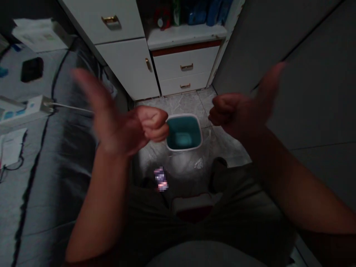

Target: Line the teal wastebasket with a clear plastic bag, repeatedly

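Holding both thumbs out from curled fists, the person has the left hand (130, 128) and the right hand (244, 111) raised over the floor (229, 142), one on each side of a teal bucket (185, 126) with a white rim. The left hand's fingers are folded together into the palm, its thumb pointing up and outward to the left; its knuckles overlap the bucket's left edge in view, and whether they touch it cannot be told. The right hand's fingers are likewise folded in, thumb pointing up and outward to the right, apart from the bucket's right edge.

The bucket stands upright on the tiles near the floor's far edge, in front of the white drawers (187, 66). Its open mouth faces up; the rounded rim looks nearly square, so neither side reads clearly as the longer.

Nearer the person, on the floor's left part, lies a small pixelated rectangular item (161, 179), its long axis running away from the person, far end tilted slightly left. Along the floor's left side is a grey-covered bed or couch (36, 155), with a white power strip (30, 109) and a black case (32, 69) on it.
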